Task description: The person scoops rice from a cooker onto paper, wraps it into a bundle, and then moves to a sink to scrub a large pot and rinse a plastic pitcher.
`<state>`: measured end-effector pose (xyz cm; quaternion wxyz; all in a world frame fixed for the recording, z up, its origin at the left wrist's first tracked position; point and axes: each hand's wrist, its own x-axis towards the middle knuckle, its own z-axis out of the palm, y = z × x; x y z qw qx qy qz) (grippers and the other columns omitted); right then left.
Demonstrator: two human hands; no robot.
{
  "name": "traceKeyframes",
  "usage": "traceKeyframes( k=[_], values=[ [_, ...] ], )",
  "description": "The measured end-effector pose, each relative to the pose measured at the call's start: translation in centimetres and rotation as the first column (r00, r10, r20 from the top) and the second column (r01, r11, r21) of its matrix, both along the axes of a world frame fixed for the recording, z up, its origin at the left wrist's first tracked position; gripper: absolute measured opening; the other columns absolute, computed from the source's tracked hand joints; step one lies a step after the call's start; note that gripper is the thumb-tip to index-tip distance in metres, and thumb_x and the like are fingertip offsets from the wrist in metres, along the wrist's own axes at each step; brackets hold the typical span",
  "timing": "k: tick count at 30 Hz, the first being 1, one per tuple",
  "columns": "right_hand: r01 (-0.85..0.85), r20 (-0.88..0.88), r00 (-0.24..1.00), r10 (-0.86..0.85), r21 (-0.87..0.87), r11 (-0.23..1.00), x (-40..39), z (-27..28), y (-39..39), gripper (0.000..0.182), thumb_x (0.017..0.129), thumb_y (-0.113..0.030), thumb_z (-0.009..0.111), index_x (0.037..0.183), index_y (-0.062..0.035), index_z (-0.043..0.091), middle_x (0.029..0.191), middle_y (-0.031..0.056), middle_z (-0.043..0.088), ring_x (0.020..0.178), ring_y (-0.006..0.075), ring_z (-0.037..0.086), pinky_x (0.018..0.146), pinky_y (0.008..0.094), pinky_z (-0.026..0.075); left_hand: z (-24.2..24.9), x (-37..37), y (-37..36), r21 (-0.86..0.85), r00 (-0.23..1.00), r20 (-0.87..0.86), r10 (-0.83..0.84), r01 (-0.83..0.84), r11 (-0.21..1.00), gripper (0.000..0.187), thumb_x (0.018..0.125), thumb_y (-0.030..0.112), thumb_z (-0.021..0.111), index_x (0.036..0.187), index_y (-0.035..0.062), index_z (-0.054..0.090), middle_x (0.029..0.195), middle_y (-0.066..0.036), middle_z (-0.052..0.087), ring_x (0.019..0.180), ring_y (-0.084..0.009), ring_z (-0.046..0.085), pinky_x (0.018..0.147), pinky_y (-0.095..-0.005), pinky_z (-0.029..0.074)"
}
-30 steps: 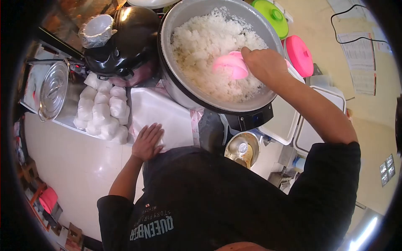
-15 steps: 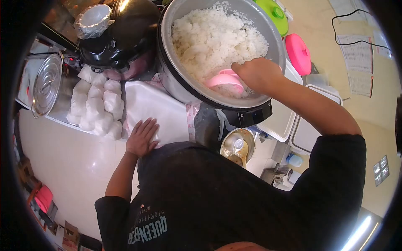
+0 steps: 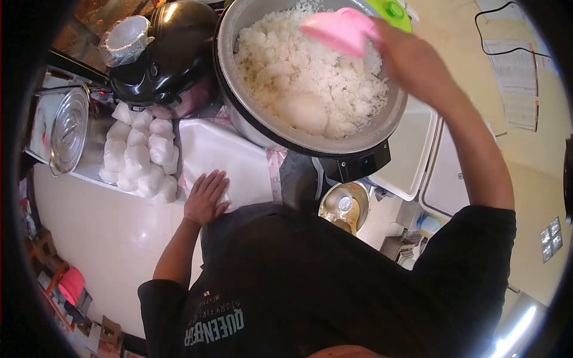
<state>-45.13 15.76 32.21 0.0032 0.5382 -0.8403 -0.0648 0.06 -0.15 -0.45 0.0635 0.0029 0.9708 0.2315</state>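
Observation:
My right hand (image 3: 415, 62) is wrapped round the handle of a pink scoop (image 3: 340, 31), which is raised over the rice. White rice (image 3: 304, 71) fills much of a large round cooker pot (image 3: 389, 122), with a smooth hollow near its front. My left hand (image 3: 206, 197) lies flat, fingers spread, on a white sheet (image 3: 224, 161) left of the pot. Beside that sheet, white wrapped bundles (image 3: 138, 156) are piled up. What the scoop contains cannot be seen.
A black cooker (image 3: 173, 59) with a plastic-wrapped bowl (image 3: 127, 36) stands behind the bundles. A glass lid (image 3: 68, 130) is at the left. A metal bowl (image 3: 346, 206) sits below the pot, white trays (image 3: 406, 158) to its right, and a green lid (image 3: 392, 11) behind.
My right hand has lifted the pink scoop out of the rice and moved it up and away, uncovering a smooth hollow. My left hand stays flat on the sheet.

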Motion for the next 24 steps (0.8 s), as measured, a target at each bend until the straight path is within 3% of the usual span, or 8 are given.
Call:
traceKeyframes(
  k=[2,3,6,9,12,15,21,24],
  values=[
    [0.189,-0.103,0.98,-0.17,0.227,0.955,-0.5,2.6,-1.0,0.025,0.101,-0.021,0.054,0.122,-0.0072,0.059,0.103,0.0199,0.073,0.094,0.04,0.07,0.081,0.0514,0.055,-0.2,0.0,0.0,0.003,1.0,0.03,-0.002,0.002,1.0,0.071,0.096,0.047,0.06,0.155,0.0105,0.044,0.166,-0.009,0.035,0.155,-0.0271,0.029,0.128,-0.049,0.02],
    [0.189,-0.163,0.976,-0.147,0.278,0.942,-0.5,2.0,-0.6,0.024,0.102,-0.023,0.055,0.115,-0.0045,0.063,0.091,0.0202,0.074,0.089,0.0405,0.071,0.082,0.0525,0.056,-0.2,0.0,0.0,0.004,0.999,0.044,-0.002,0.002,1.0,0.071,0.096,0.048,0.059,0.155,0.0104,0.044,0.167,-0.009,0.035,0.156,-0.0272,0.028,0.128,-0.0493,0.019],
    [0.024,-0.134,0.99,0.041,0.448,0.894,-0.1,-2.4,1.0,0.022,0.101,-0.021,0.054,0.109,-0.0018,0.063,0.087,0.0225,0.073,0.085,0.0403,0.073,0.076,0.0522,0.058,-0.3,0.0,0.1,-0.012,0.997,0.075,-0.007,0.008,1.0,0.072,0.096,0.048,0.059,0.155,0.0104,0.044,0.166,-0.009,0.035,0.156,-0.0274,0.028,0.128,-0.0488,0.018],
    [0.096,-0.013,0.995,-0.099,0.398,0.912,3.9,-4.2,-0.2,0.02,0.098,-0.018,0.054,0.105,0.0002,0.062,0.084,0.0238,0.073,0.081,0.0398,0.074,0.068,0.0516,0.059,-0.1,-0.1,0.1,-0.007,0.997,0.083,-0.006,0.007,1.0,0.071,0.097,0.049,0.058,0.155,0.0105,0.044,0.167,-0.009,0.035,0.156,-0.0274,0.028,0.128,-0.0483,0.017],
    [-0.021,0.033,0.999,0.007,0.44,0.898,5.5,-3.7,-0.4,0.017,0.096,-0.014,0.055,0.103,0.0004,0.061,0.082,0.0237,0.072,0.078,0.0391,0.075,0.063,0.0511,0.059,-0.3,0.1,0.1,-0.012,0.999,0.04,-0.007,0.007,1.0,0.071,0.097,0.049,0.058,0.155,0.0106,0.044,0.167,-0.009,0.034,0.156,-0.0275,0.027,0.128,-0.0484,0.018],
    [-0.021,0.117,0.993,-0.032,0.429,0.903,7.4,-3.8,-0.8,0.016,0.096,-0.012,0.054,0.102,0.0006,0.061,0.081,0.023,0.072,0.077,0.0385,0.075,0.063,0.051,0.059,-0.3,0.0,0.1,-0.015,0.999,0.047,-0.011,0.011,1.0,0.071,0.097,0.049,0.057,0.155,0.0106,0.044,0.167,-0.01,0.034,0.156,-0.0277,0.028,0.128,-0.0486,0.018],
    [-0.067,0.218,0.974,-0.059,0.526,0.848,6.6,-4.2,-0.3,0.019,0.095,-0.015,0.058,0.107,-0.0019,0.065,0.092,0.02,0.073,0.089,0.0386,0.074,0.076,0.0497,0.059,-0.2,-0.1,0.2,-0.023,0.999,0.039,-0.005,0.006,1.0,0.071,0.098,0.049,0.057,0.155,0.0097,0.044,0.166,-0.01,0.036,0.155,-0.0278,0.029,0.128,-0.0486,0.019],
    [-0.178,0.231,0.972,0.05,0.574,0.799,5.0,-1.3,-0.8,0.023,0.094,-0.019,0.065,0.111,-0.004,0.066,0.095,0.019,0.073,0.097,0.0376,0.072,0.083,0.0512,0.057,-0.1,0.1,0.1,-0.03,1.0,0.016,-0.012,0.013,0.999,0.071,0.098,0.05,0.056,0.155,0.0096,0.044,0.166,-0.01,0.036,0.156,-0.0272,0.028,0.128,-0.0485,0.018]
  ],
)
